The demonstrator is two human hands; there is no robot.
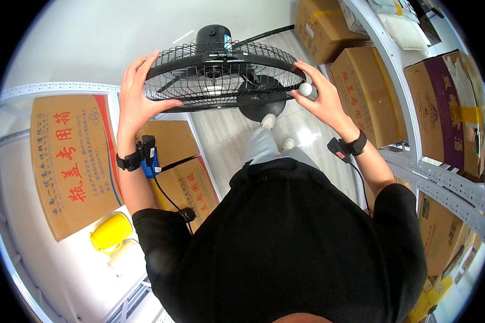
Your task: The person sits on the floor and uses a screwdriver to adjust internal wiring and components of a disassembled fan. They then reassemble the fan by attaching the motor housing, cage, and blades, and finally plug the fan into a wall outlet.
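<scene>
The fan (pixel 215 58) is all black, with a black grid of wire, and its motor housing (pixel 210 39) has a blue-and-white label; the shirt (pixel 296 242) is plain black, the trousers (pixel 263 148) pale grey-blue; the left carton (pixel 73 212) is brown with red and blue print; the far-right carton (pixel 421 99) is brown with purple band and yellow tape; the jug (pixel 112 231) is bright yellow; the floor (pixel 221 140) is light grey, faintly streaked.
</scene>
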